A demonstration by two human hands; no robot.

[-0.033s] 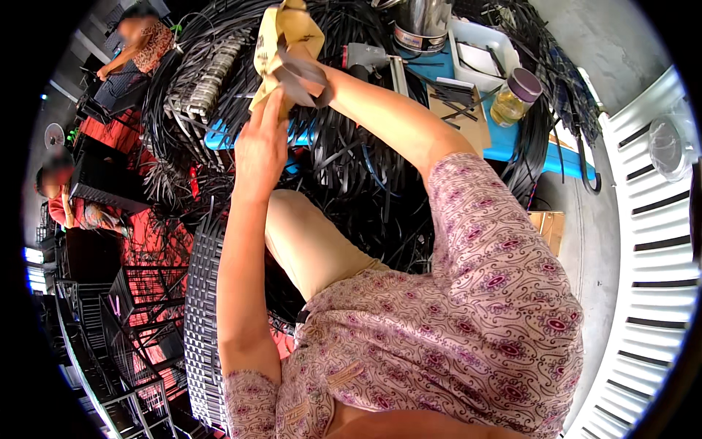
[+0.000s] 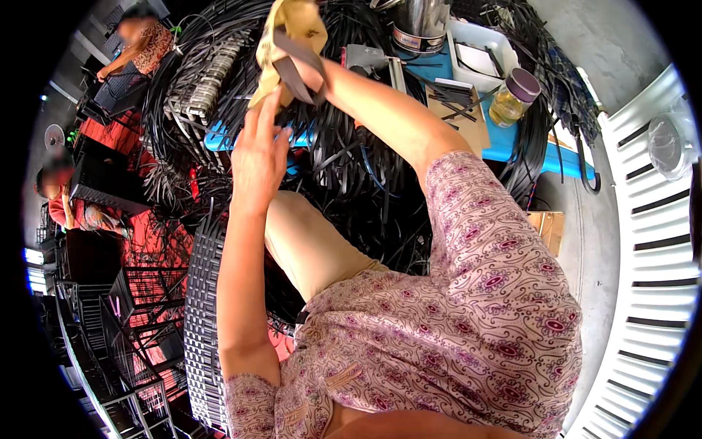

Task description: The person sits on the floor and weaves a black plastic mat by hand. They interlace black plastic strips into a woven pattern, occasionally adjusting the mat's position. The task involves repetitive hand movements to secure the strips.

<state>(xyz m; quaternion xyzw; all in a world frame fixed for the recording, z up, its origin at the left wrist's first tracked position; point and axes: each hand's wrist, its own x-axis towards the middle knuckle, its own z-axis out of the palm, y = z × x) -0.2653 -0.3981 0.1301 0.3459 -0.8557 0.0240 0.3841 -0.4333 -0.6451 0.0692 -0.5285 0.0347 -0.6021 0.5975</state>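
Observation:
My right hand [image 2: 311, 73] is at the top of the view, mostly hidden by a creased yellow piece of cloth or soft leather [image 2: 303, 28] with dark marks. A grey-brown strap [image 2: 298, 55] crosses over this hand, with a loose end hanging down. Whether the yellow piece is worn or held is unclear, as the fingers do not show. Just below, my left hand [image 2: 259, 157] has its fingers stretched out and its thumb apart. Its fingertips reach the lower edge of the yellow piece, and nothing shows in the palm.
Black plastic strips [image 2: 351, 139] hang over a blue table [image 2: 504, 143]. On it are a white tub [image 2: 504, 44], a jar with a purple lid [image 2: 515, 95] and a metal pot [image 2: 423, 22]. A black woven panel [image 2: 205, 322] stands at my left. Two people sit farther left.
The strap has swung from a blurred bunch at my right wrist to a longer line across the yellow piece. My left hand has drawn slightly down, its thumb now spread.

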